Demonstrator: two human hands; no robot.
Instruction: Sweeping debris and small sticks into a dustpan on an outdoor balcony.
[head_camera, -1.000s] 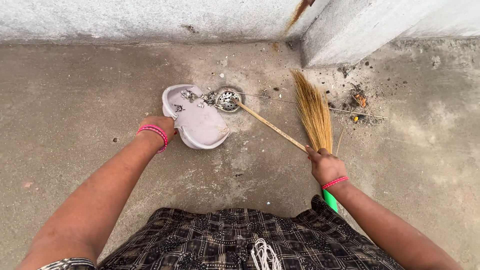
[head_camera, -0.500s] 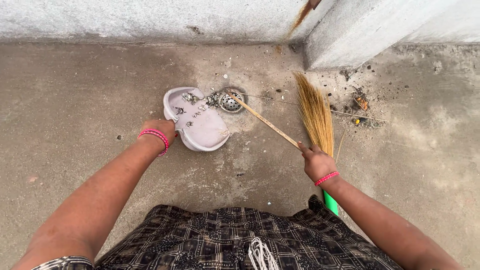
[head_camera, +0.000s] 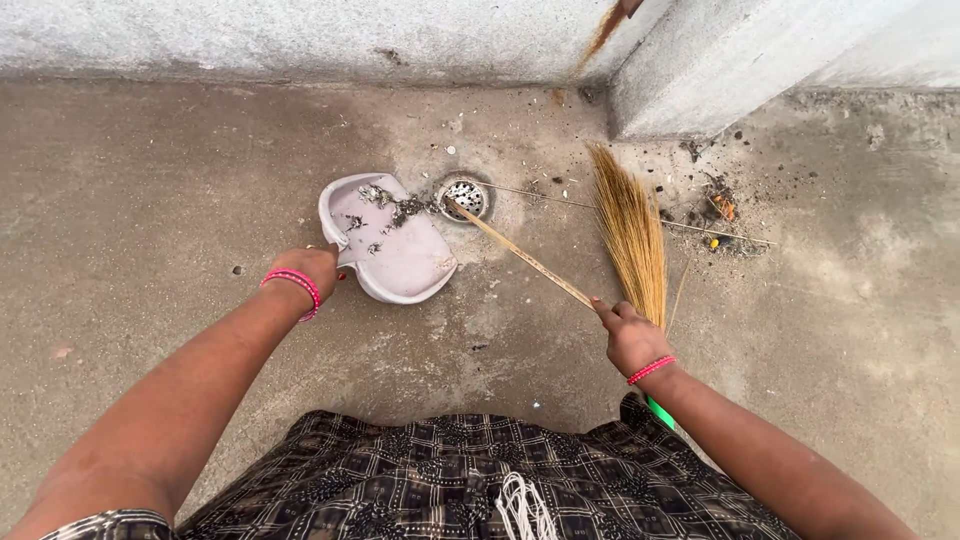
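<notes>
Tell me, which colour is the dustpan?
Pale lilac-white dustpan, seen in the head view.

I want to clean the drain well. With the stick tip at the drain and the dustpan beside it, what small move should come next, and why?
Probably flick the stick tip toward the dustpan. The right hand holds it with its tip at the round drain cover, debris lies at the pan's edge there, and the left hand holds the pan close by.

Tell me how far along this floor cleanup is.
Done: some dark debris already lies in the pale dustpan. In hand: the left hand holds the dustpan beside the round floor drain, while the right hand holds a thin stick, its tip at the drain, along with a straw broom. Left: scattered litter by the wall corner, plus specks around the drain.
</notes>
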